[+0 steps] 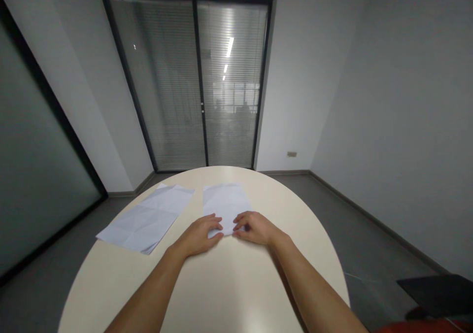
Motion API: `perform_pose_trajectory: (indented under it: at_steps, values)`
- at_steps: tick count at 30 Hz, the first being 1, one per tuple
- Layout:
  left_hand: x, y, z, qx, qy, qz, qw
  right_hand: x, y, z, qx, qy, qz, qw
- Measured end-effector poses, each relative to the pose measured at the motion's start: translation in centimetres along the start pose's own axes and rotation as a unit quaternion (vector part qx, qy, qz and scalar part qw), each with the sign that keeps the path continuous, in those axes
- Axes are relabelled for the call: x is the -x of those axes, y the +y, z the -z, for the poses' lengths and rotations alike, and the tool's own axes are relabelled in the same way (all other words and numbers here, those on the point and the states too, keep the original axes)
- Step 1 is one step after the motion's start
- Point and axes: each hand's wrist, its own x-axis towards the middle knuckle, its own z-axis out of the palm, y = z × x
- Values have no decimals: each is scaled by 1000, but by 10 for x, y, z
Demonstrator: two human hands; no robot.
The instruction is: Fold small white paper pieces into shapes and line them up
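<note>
A white sheet of paper [224, 200] lies on the round table, a crease running across its far part. My left hand [202, 234] rests at its near left corner, with the thumb at the near edge and the fingers bent over the top. At the near right corner, my right hand [254, 227] has its fingers curled, thumb and fingertips close together on the edge. Both hands hold the paper's near edge, and a small gap separates them. Part of each near corner is hidden under the fingers.
Several creased white sheets [150, 217] lie stacked to the left, reaching the rim of the cream table [221, 283]. Beyond the table stands a glazed partition with blinds [232, 126]. A dark flat object [438, 293] is at the lower right, off the table.
</note>
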Motion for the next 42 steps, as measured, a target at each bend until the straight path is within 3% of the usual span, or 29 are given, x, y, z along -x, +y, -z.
perform_pose_trajectory:
  at_steps: [4,12,16,22,27,37,42]
  values:
    - [0,-3,1,56,8,3,998,-1,2,-2,-21,11,-5,1000]
    - [1,-14,9,115,43,88,989,5,9,8,-74,17,-93,993]
    - [1,-13,13,117,66,93,987,10,12,16,-100,24,-132,986]
    - [-2,-20,12,138,127,105,977,11,20,14,-103,67,-149,981]
    - [-2,-25,10,125,146,117,974,11,32,5,-76,122,-185,972]
    - [-6,-31,4,156,161,154,962,9,41,5,-88,164,-186,965]
    - [-9,-31,4,187,171,142,957,8,48,0,-117,184,-188,958]
